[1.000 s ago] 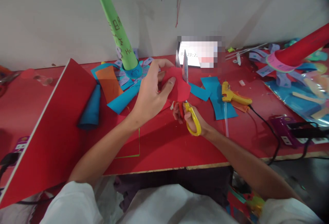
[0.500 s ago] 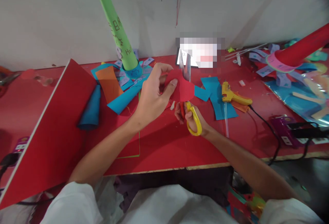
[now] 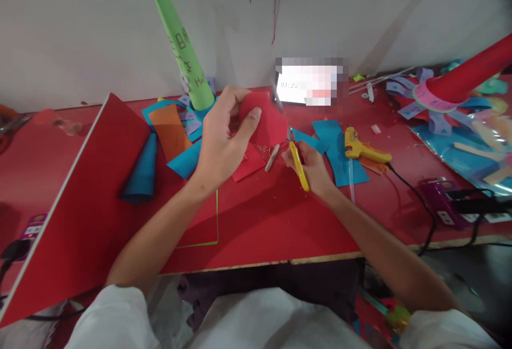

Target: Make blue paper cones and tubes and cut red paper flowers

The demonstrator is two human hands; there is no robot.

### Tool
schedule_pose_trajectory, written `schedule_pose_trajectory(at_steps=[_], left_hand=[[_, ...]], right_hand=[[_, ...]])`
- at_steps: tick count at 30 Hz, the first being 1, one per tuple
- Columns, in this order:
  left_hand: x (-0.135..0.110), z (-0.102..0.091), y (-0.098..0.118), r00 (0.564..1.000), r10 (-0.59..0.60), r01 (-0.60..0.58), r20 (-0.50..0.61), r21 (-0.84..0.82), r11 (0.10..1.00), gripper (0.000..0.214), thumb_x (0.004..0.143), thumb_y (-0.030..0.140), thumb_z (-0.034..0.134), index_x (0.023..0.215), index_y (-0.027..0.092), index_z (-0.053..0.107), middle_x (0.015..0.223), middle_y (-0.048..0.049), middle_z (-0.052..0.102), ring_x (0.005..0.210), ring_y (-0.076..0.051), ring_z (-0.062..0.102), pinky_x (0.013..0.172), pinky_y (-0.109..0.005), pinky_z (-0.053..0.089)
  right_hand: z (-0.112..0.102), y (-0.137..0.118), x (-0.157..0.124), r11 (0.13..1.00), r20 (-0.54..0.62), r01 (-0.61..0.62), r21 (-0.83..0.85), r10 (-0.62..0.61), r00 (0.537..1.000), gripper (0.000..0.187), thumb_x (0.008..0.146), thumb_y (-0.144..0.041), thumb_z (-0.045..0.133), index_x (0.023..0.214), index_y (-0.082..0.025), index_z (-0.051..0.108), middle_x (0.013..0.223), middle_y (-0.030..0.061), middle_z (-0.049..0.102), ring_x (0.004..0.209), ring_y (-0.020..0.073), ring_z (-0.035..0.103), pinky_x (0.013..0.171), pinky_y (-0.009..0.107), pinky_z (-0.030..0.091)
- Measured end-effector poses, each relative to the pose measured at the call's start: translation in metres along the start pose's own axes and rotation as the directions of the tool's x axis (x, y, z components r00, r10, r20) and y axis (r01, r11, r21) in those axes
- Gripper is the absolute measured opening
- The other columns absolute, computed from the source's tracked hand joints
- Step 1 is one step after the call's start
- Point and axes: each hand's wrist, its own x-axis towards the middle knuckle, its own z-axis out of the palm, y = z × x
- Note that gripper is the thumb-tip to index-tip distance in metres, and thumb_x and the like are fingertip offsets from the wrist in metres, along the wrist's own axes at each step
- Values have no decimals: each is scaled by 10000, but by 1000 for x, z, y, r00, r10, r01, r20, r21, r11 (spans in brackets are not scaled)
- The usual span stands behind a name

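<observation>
My left hand (image 3: 222, 135) pinches a small piece of red paper (image 3: 268, 119) and holds it up above the red table (image 3: 260, 221). My right hand (image 3: 312, 165) grips yellow-handled scissors (image 3: 298, 162), whose blades reach up to the right edge of the red paper. A red offcut (image 3: 248, 162) and a small pale scrap (image 3: 272, 158) lie on the table under my hands.
A green paper cone (image 3: 180, 39) stands at the back, a large red sheet (image 3: 80, 199) lies at the left with a blue cone (image 3: 142, 170) on it. Blue paper pieces (image 3: 336, 146), a yellow glue gun (image 3: 362, 149) and its cable lie to the right; a red cone (image 3: 468, 77) is at the far right.
My left hand has turned the red paper and drawn it a little left. My right hand has swung the scissors so the handles lie lower and the blades meet the paper's right edge.
</observation>
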Motion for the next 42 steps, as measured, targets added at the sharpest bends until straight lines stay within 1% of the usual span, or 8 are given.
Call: schedule_pose_trajectory(at_steps=[4,8,19,24,30,33,37,42], left_hand=[[1,-1,1,1000,3,-3,-9,28,1000,310,1034,601,641,1093,298,661,912,-30,600,898,-208,680,798,-385,612],[1,-1,0,1000,16,-16,-15,48,999,348,1034,627,624,1125,293,652,928,-35,591,953,-225,685,821,-399,602],[3,-5,-10,999,23,-22,-23,27,999,242,1057,533,629,1174,322,609,960,-30,619,899,-214,669,800,-397,601],[5,-6,-10,997,75,-73,-19,81,994,242,1011,435,698,1191,289,629,1062,-44,666,976,-221,691,875,-418,625],[11,-10,-10,991,133,-133,8,120,984,193,940,459,803,919,295,702,1289,-68,691,1289,-273,653,1104,-497,596],[13,-11,-15,990,140,-139,-16,72,988,232,911,498,835,903,292,729,1232,-69,694,1253,-272,670,1030,-471,627],[11,-12,-12,994,59,-55,87,-50,997,196,979,470,762,1006,276,754,1006,-41,719,942,-203,715,822,-381,643],[10,-12,7,976,-25,33,217,-32,999,358,1013,545,688,1204,248,748,1245,-75,749,1162,-258,711,939,-397,625]], right_hand=[[-5,4,6,870,-105,13,-493,-75,992,501,866,-681,759,1033,-220,656,948,87,751,837,280,697,676,356,456],[0,5,5,763,-43,54,-645,-107,993,498,901,-561,753,1236,-198,693,1180,162,798,1072,400,750,771,417,523],[3,3,2,836,-49,86,-542,-133,990,651,853,-713,759,1278,-221,717,1228,159,810,1102,408,768,782,434,554],[3,1,3,917,-81,64,-393,-104,991,603,816,-750,764,1075,-208,708,992,124,797,844,303,741,695,378,507],[2,-1,3,989,-115,67,-130,-82,990,586,756,-763,802,800,-244,534,708,-16,581,633,153,494,581,308,377],[1,-1,3,996,-105,67,-54,-72,992,568,759,-729,825,826,-237,550,725,-29,561,658,145,478,607,306,389],[1,-3,2,992,-54,88,95,-83,995,561,770,-722,831,887,-220,611,797,-11,583,715,151,512,647,304,432],[2,-4,-1,956,-12,126,264,-128,992,565,841,-757,776,909,-218,620,793,-12,555,664,128,464,588,282,405]])
